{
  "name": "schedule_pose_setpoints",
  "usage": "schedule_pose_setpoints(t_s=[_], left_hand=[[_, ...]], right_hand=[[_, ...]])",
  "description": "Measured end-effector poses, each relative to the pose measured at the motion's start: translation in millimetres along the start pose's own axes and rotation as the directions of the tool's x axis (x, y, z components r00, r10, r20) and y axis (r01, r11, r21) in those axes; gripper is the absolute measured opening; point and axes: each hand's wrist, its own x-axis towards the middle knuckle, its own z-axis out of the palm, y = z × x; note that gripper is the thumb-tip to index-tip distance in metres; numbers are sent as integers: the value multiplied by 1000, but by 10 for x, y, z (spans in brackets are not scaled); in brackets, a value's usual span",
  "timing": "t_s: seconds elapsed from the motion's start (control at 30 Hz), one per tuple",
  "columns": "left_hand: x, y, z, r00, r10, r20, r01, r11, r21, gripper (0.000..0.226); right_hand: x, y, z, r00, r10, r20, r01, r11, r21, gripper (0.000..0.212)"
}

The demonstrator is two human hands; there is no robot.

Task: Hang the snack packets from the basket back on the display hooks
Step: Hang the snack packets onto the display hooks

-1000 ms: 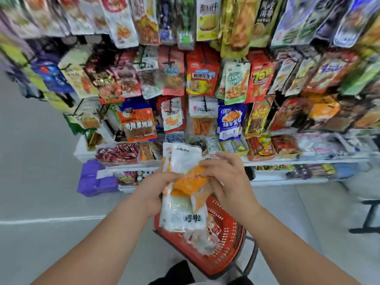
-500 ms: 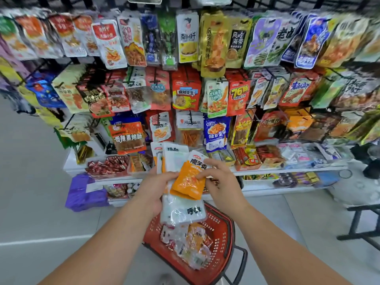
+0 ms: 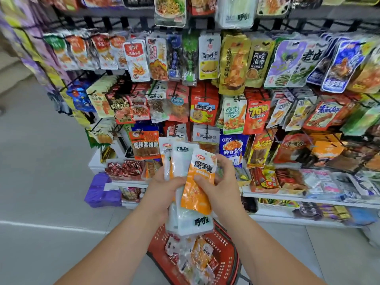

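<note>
I see a black wire display rack (image 3: 106, 22) filling the upper view, its hooks packed with hanging coloured snack packets, and a white shelf (image 3: 287, 199) under it. Red plastic mesh basket (image 3: 228, 262) sits low centre, below both hands, with loose snack packets (image 3: 197, 256) piled inside. Above the basket, left hand (image 3: 162, 188) is wrapped round a stack of white translucent packets (image 3: 192, 221), held upright in front of the lower hooks. Right hand (image 3: 224, 182) pinches an orange-and-white packet (image 3: 198, 194) at the front of that stack, thumb on its face, fingers behind its top edge. The orange-and-white packet overlaps the white ones, touching
</note>
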Motion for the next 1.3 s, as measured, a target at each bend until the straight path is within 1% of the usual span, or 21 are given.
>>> schedule_pose_setpoints(t_s=[0.03,0.07,0.1,0.13,0.23,0.27,0.33,0.4,0.5,0.63,0.77,0.83,0.97,1.13,1.3], left_hand=[[-9,47,-21,1000,17,-11,-17,1000,3,45],[-14,99,-59,999,33,-17,-33,999,2,44],[-16,157,-113,999,47,-25,-47,999,2,43],[-14,219,-181,998,61,-29,-61,998,-1,41],[3,408,-470,996,85,-35,-85,996,-17,39],[20,473,-584,995,89,-37,-90,996,-21,38],[61,606,-849,995,96,-41,-98,994,-42,36],[114,755,-1164,995,100,-28,-102,993,-63,32],[203,1033,-1728,994,112,-15,-113,992,-60,33],[260,1433,-2432,988,148,-32,-150,987,-52,41],[256,1787,-2990,982,187,-42,-190,978,-88,44],[270,1953,-3206,979,200,-47,-204,972,-112,42],[400,2321,-3493,967,234,-96,-245,962,-123,39],[673,2882,-3673,941,310,-135,-325,940,-107,39],[937,3563,-3753,886,439,-151,-455,885,-99,34]], right_hand=[[17,-54,55,998,60,1,-59,994,87,85],[34,-95,111,994,109,4,-108,983,151,98],[51,-129,172,990,142,6,-141,971,195,101],[73,-156,240,986,166,6,-163,962,220,96],[141,-217,540,978,209,25,-208,945,254,56],[151,-241,673,975,217,39,-220,936,276,47],[181,-253,991,978,205,48,-211,937,278,36],[197,-261,1389,984,176,14,-174,952,252,30],[186,-280,2074,990,136,-22,-129,970,207,29],[164,-420,2913,996,92,11,-93,986,139,22],[225,-642,3497,996,69,62,-78,983,168,24],[309,-737,3716,994,62,85,-76,982,173,21],[567,-947,4117,990,59,129,-82,980,181,20],[1012,-1276,4584,986,-31,166,4,987,161,22],[1544,-1792,4971,962,-179,206,144,974,173,20]])
